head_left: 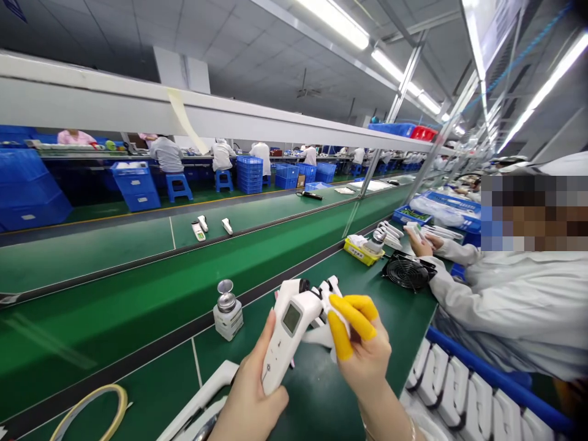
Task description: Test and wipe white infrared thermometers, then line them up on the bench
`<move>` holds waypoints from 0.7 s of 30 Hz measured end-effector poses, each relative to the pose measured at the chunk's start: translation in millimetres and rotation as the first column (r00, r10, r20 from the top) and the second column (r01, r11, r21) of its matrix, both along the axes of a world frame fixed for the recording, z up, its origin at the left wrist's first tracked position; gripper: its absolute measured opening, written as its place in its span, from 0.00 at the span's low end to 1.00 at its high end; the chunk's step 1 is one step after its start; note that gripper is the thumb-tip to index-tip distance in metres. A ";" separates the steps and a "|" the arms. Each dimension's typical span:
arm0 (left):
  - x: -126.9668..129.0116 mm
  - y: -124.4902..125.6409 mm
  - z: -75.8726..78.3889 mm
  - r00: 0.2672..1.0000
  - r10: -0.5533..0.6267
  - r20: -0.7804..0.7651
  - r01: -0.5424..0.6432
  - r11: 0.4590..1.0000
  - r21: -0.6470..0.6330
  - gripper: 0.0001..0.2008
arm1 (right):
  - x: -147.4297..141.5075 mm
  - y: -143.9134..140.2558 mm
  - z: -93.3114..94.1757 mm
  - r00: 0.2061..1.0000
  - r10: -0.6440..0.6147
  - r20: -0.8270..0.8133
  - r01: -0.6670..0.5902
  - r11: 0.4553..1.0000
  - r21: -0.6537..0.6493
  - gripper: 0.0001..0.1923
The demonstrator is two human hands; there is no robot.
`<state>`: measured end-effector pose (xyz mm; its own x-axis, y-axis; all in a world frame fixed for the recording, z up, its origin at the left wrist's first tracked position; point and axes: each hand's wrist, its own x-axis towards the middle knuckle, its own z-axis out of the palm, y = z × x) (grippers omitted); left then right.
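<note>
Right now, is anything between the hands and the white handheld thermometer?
Nothing visible. The left hand already grips the white handheld thermometer by its handle, and the right hand, with yellow finger cots, touches its head end.

This is looking like a factory assembly hall. Long green conveyor belts (138, 269) are running the length of the room under rows of fluorescent tube lights (340, 21). Workers in white coats (168, 153) are sitting on blue stools (178, 185) along further lines, with stacked blue crates (250, 173) standing beside them. White handheld devices (202, 226) are lying on the belt, and a co-worker (500, 300) is sitting close by at the same table (404, 312).
</note>
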<state>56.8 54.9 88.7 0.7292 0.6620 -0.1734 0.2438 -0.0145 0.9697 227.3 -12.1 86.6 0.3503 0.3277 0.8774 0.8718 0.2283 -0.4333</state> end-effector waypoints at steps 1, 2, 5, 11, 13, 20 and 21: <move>1.5 -0.7 -1.7 1.000 0.006 0.000 -0.006 1.000 0.029 0.44 | -5.4 -1.0 -0.3 0.999 0.054 0.008 -0.054 0.999 -0.003 0.19; 2.6 -1.2 -3.7 1.000 0.015 0.003 -0.015 0.998 0.056 0.44 | -9.8 -1.3 -0.4 0.995 0.099 0.027 -0.099 0.995 -0.017 0.21; 4.8 -1.3 -9.4 0.999 0.034 0.002 -0.034 0.990 0.135 0.44 | -13.8 1.1 -1.4 0.988 0.134 0.073 -0.130 0.990 -0.057 0.22; 7.2 1.4 -16.1 0.995 0.068 -0.067 -0.049 0.967 0.251 0.42 | -4.9 2.4 -8.1 0.997 0.075 -0.011 -0.076 0.995 -0.062 0.21; 7.7 1.5 -17.3 0.996 0.054 -0.069 -0.032 0.960 0.278 0.41 | -2.1 0.5 -7.7 0.995 0.095 0.034 -0.093 0.994 -0.063 0.21; 8.0 0.9 -17.3 0.982 0.082 -0.169 -0.028 0.953 0.300 0.36 | 1.2 -1.4 -6.9 0.995 0.074 -0.072 -0.081 0.992 -0.100 0.14; 7.9 0.6 -17.1 0.981 0.081 -0.174 -0.022 0.948 0.317 0.36 | -0.5 -1.6 -8.7 0.994 0.091 -0.058 -0.097 0.991 -0.094 0.15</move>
